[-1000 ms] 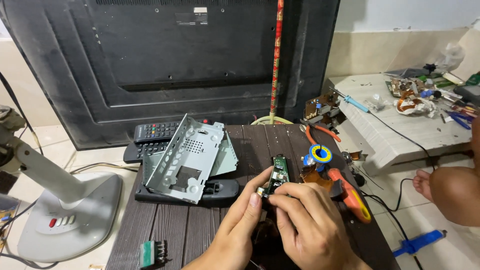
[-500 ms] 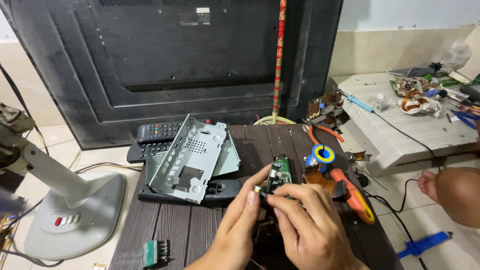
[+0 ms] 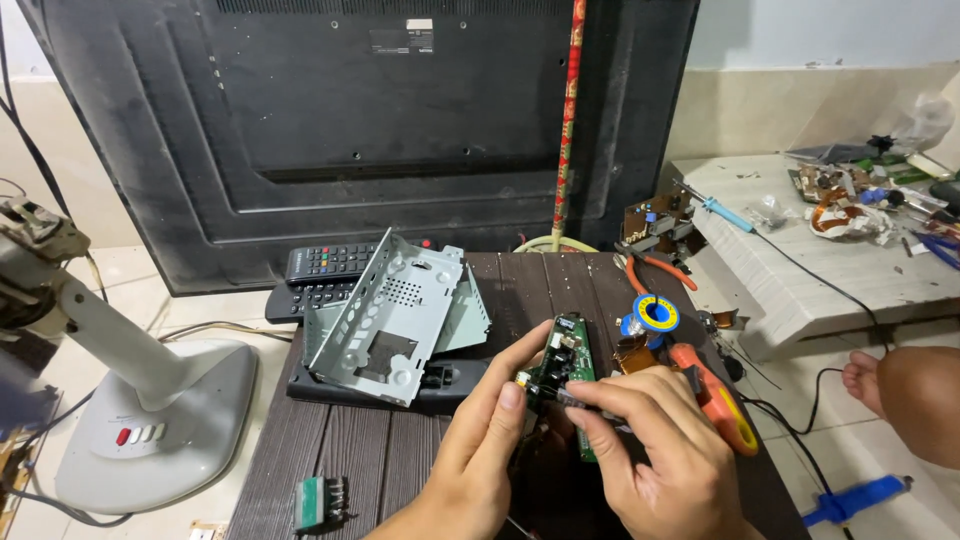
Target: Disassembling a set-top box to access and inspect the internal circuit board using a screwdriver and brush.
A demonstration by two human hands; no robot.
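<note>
A large black television point(image 3: 330, 130) stands back-outward, a small white rectangular label point(image 3: 420, 24) at its top.

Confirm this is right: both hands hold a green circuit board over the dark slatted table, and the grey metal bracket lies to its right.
Not quite. In the head view the grey metal bracket lies left of the green circuit board; left hand and right hand do hold it over the dark slatted table.
</note>
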